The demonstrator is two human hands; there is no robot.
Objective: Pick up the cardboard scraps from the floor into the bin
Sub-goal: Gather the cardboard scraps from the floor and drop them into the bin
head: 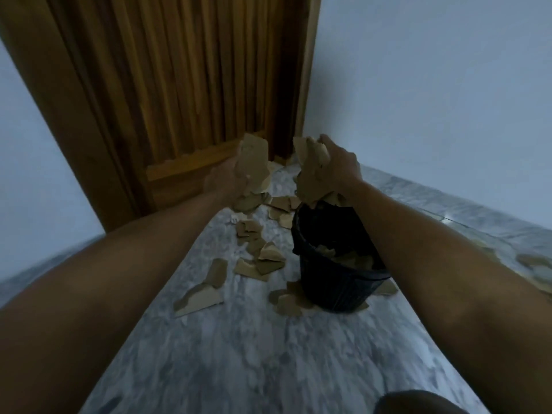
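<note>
1. The right hand [340,165] grips a bunch of cardboard scraps [313,174] directly above the bin [337,282], probably to drop them in.
2. The left hand [227,177] clutches another bunch [254,162], held beside the bin, likely awaiting its turn.
3. Loose scraps [254,258] lie on the floor [239,354] below the left hand.

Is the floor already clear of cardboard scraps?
No, many cardboard scraps lie on the floor beside the bin.

Scraps [199,297] left of bin [337,294]

A slatted wooden door [167,94] stands between pale walls [433,85]
</note>
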